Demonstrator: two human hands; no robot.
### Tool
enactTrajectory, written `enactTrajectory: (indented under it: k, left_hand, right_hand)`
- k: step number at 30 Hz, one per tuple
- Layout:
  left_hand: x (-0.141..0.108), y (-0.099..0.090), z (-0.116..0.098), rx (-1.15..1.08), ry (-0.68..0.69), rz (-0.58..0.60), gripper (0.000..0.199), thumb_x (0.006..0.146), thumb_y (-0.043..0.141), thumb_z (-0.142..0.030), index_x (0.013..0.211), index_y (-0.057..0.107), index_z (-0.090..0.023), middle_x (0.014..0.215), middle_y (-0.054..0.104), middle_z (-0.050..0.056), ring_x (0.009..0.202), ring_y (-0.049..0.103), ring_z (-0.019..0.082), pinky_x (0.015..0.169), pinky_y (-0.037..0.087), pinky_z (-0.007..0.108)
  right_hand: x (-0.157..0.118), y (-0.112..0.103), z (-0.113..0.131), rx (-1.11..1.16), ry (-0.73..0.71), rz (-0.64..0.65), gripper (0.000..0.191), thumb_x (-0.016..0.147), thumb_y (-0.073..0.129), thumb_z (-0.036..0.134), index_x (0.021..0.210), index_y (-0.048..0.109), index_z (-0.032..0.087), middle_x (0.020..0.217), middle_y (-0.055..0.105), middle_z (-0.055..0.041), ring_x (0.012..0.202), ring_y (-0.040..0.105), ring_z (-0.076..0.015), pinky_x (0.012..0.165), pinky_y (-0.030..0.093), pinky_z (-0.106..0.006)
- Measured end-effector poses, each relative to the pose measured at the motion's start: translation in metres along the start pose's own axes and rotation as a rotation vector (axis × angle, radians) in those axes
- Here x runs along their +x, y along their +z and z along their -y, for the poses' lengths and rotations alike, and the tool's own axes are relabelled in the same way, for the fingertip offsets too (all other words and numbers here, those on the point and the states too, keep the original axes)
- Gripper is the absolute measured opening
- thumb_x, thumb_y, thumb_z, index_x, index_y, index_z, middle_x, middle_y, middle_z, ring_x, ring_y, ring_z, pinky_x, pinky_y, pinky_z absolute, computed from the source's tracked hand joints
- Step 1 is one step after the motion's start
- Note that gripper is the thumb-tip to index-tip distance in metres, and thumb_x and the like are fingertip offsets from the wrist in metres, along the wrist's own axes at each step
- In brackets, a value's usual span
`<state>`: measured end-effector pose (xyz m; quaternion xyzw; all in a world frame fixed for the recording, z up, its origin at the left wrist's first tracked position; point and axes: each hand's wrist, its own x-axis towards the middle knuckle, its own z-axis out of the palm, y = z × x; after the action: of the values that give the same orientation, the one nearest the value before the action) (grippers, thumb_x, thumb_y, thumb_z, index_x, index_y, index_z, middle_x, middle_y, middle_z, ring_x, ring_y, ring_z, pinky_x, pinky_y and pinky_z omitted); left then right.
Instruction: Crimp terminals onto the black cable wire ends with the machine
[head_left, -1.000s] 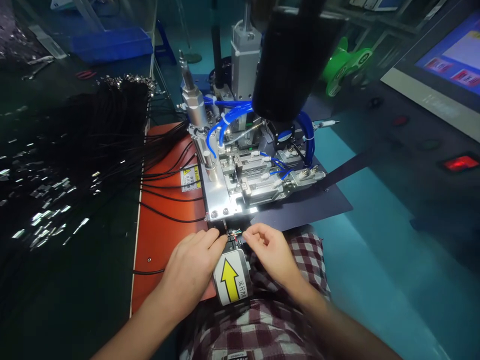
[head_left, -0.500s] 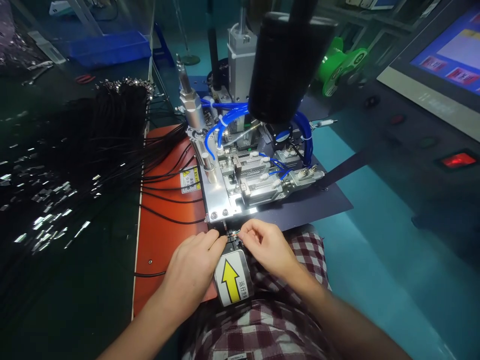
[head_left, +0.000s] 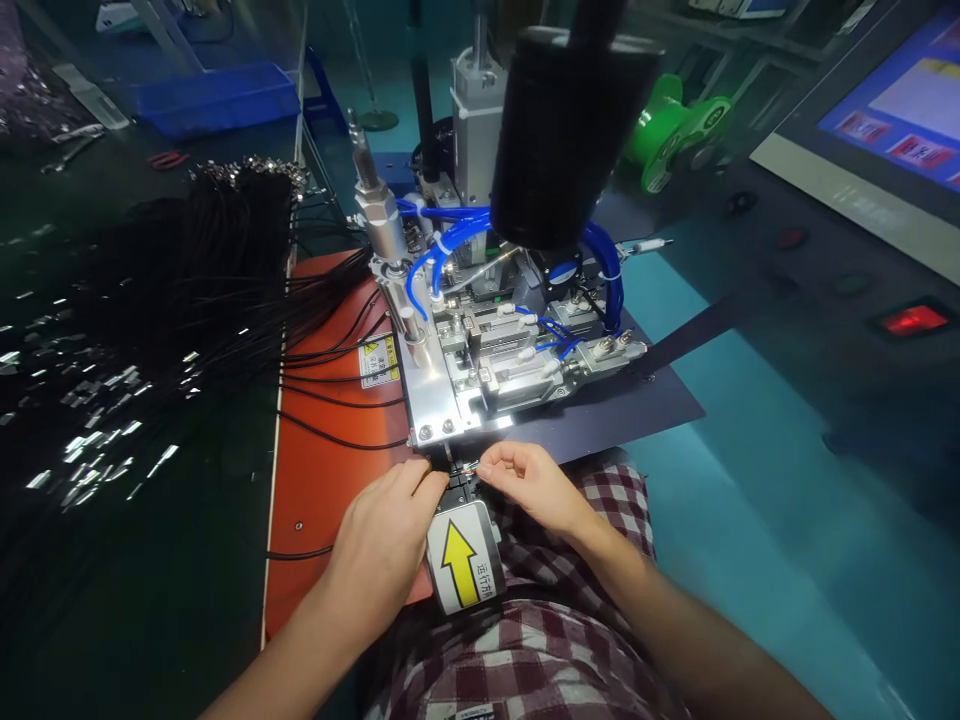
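The left hand [head_left: 386, 528], fingertips together, and right hand [head_left: 534, 487], pinching thin wires [head_left: 469, 468], adjoin the yellow-arrow label [head_left: 481, 535] reading "运行方".

Wearer's kit: loose checked garment [head_left: 525, 660], dark maroon and white squares with mid-tone maroon ones where the bands cross. Fills the bottom centre of frame, soft folds, rumpled at the lap. More of the same check shows right of centre, just past the right hand [head_left: 532, 485]. Small dark label [head_left: 474, 713] with pale lettering at the bottom edge, cut off by frame, text too small to read. Shirt or apron, can't tell. Forearms bare, entering from lower left and lower right. Left hand [head_left: 386, 525] bare, right bare too.
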<state>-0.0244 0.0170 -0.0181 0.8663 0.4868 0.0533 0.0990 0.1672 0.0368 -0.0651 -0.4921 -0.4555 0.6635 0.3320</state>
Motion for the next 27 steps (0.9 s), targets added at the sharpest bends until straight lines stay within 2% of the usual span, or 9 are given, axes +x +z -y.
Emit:
enactTrajectory:
  k: [5,9,14,18,21,24,27]
  left_hand:
    - [0.000,0.002,0.003,-0.014,-0.014,-0.012,0.031,0.084,0.037,-0.004,0.096,0.062,-0.018,0.089,0.060,0.006,0.076,0.057,0.021,0.060,0.042,0.030]
    - [-0.001,0.003,0.004,0.007,0.020,-0.078,0.031,0.083,0.039,-0.004,0.097,0.063,-0.017,0.088,0.060,0.007,0.070,0.052,0.020,0.059,0.041,0.030]
    - [-0.002,0.006,0.005,0.033,0.106,-0.200,0.029,0.086,0.038,-0.006,0.097,0.064,-0.013,0.087,0.059,0.010,0.077,0.051,0.022,0.064,0.041,0.034]
    - [-0.002,0.009,0.007,-0.015,0.122,-0.218,0.030,0.087,0.036,-0.005,0.097,0.064,-0.010,0.085,0.058,0.011,0.075,0.050,0.021,0.061,0.043,0.031]
    - [-0.004,0.009,0.008,-0.056,0.103,-0.193,0.033,0.086,0.035,-0.002,0.100,0.063,-0.011,0.087,0.058,0.011,0.078,0.053,0.021,0.062,0.046,0.030]
    - [-0.007,0.007,0.006,-0.041,0.047,-0.095,0.039,0.082,0.035,0.001,0.109,0.059,-0.014,0.095,0.058,0.010,0.082,0.055,0.021,0.063,0.049,0.030]
    - [-0.008,0.003,0.001,-0.047,-0.012,-0.006,0.043,0.079,0.037,0.001,0.113,0.056,-0.015,0.102,0.057,0.010,0.087,0.056,0.022,0.067,0.051,0.032]
  right_hand:
    - [-0.002,0.005,-0.002,-0.084,-0.052,-0.087,0.025,0.083,0.054,0.039,0.073,0.056,0.015,0.057,0.044,0.0044,0.050,0.039,-0.0098,0.048,0.031,-0.024]
    - [-0.001,0.015,-0.005,-0.075,-0.064,-0.122,0.022,0.082,0.057,0.037,0.074,0.054,0.017,0.056,0.045,0.0053,0.048,0.040,-0.0092,0.045,0.030,-0.023]
    - [0.001,0.019,-0.008,0.072,-0.037,-0.071,0.026,0.085,0.053,0.039,0.070,0.048,0.018,0.048,0.044,0.0069,0.044,0.039,-0.0092,0.047,0.032,-0.023]
    - [-0.001,0.017,-0.006,-0.043,-0.058,-0.113,0.025,0.086,0.053,0.038,0.071,0.049,0.018,0.049,0.046,0.0064,0.045,0.041,-0.0098,0.048,0.032,-0.023]
    - [0.000,0.017,-0.006,0.015,-0.029,-0.107,0.026,0.084,0.056,0.040,0.069,0.050,0.018,0.049,0.046,0.0065,0.045,0.040,-0.0096,0.048,0.031,-0.024]
    - [0.003,0.017,-0.007,0.176,0.044,-0.049,0.030,0.080,0.057,0.043,0.067,0.049,0.018,0.045,0.044,0.0072,0.044,0.036,-0.0090,0.049,0.030,-0.024]
    - [0.005,0.018,-0.009,0.204,0.054,-0.035,0.030,0.078,0.059,0.045,0.069,0.051,0.017,0.045,0.045,0.0074,0.043,0.035,-0.0087,0.049,0.029,-0.024]
